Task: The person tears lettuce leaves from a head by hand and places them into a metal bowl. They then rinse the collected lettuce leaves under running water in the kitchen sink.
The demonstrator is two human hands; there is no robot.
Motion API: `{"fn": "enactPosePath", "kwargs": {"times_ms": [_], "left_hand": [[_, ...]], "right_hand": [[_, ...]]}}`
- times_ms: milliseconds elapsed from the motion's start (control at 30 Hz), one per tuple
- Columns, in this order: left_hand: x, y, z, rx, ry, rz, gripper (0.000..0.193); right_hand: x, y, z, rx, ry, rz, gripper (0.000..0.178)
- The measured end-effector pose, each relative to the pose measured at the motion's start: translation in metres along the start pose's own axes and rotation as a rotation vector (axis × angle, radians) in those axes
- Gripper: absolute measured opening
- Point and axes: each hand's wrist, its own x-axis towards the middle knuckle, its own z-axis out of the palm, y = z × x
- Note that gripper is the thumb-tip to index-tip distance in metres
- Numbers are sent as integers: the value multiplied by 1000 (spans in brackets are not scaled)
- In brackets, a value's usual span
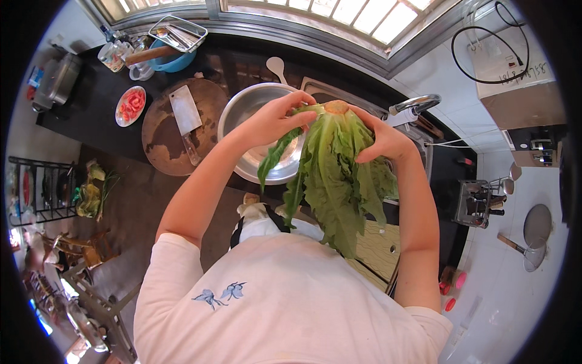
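A head of leafy green lettuce (333,170) hangs upside down in front of me, its pale cut base uppermost and its leaves drooping. My right hand (386,139) grips it from the right side, near the base. On the other side, my left hand (282,118) has its fingers closed at the stem end of an outer leaf (277,156) that hangs apart from the rest. Beneath my left hand is a wide stainless steel basin (239,103); the lettuce partly covers its right side.
Left of the basin, a cleaver (185,112) lies on a round wooden chopping board (157,148). A plate of cut tomato (130,106) sits farther left. Behind the basin lies a white spoon (276,68). A faucet (418,104) rises over the sink at the right.
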Motion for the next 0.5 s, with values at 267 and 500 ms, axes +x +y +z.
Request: {"fn": "enactPosePath", "kwargs": {"times_ms": [267, 500], "left_hand": [[31, 33, 64, 1092, 217, 238, 29], [34, 4, 56, 858, -8, 225, 23]], "right_hand": [[-11, 27, -78, 78, -198, 15, 104], [-4, 50, -97, 196, -525, 229, 109]]}}
